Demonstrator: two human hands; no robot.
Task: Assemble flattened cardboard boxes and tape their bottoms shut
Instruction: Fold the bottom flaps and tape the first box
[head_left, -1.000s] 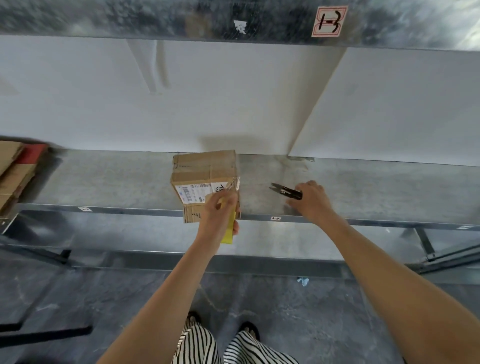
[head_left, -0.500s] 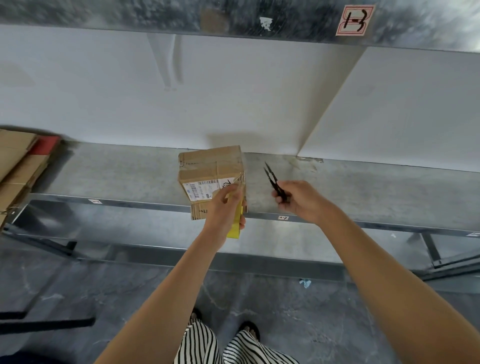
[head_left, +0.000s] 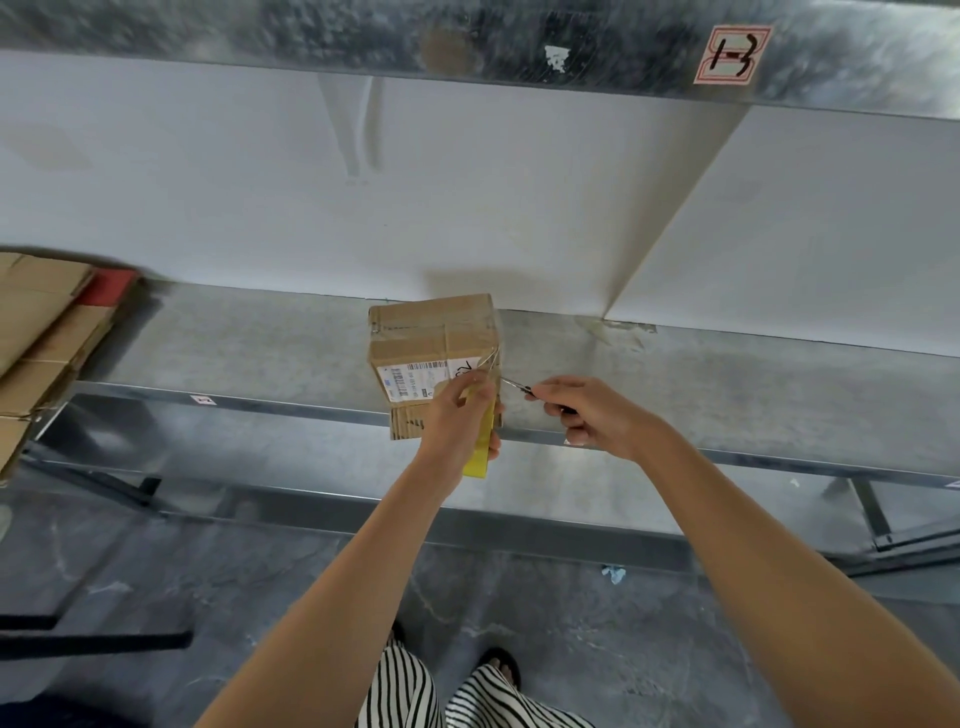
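The box (head_left: 431, 338) sits at the front lip of the shelf (head_left: 727, 384), just beyond the left hand (head_left: 457, 415) and up-left of the right hand (head_left: 597, 415). It is probably kept this close so both hands can work at its near right corner without a stretch. It is small, squarish brown corrugated card, glossy where tape bands cross its top, with a white printed label (head_left: 410, 376) on the side facing the hands and raw fluted edges along the bottom

The left hand is curled round a flat yellow holder (head_left: 480, 452), seemingly the tape's, which sticks out below the palm. A thin pale tape (head_left: 488, 364) runs taut from the fingers up to the box corner; pulling it tight likely gives a clean cut. The right hand is closed round small black snips (head_left: 514, 384), thumb and forefinger pinching the handle. The slim metal blades point left and reach that strip in the gap between the two hands. I cannot tell whether the blades are parted

The shelf is dull, scuffed sheet metal. Far left of the left hand lies a stack of flat card (head_left: 41, 332), matte brown, presumably boxes waiting for folding
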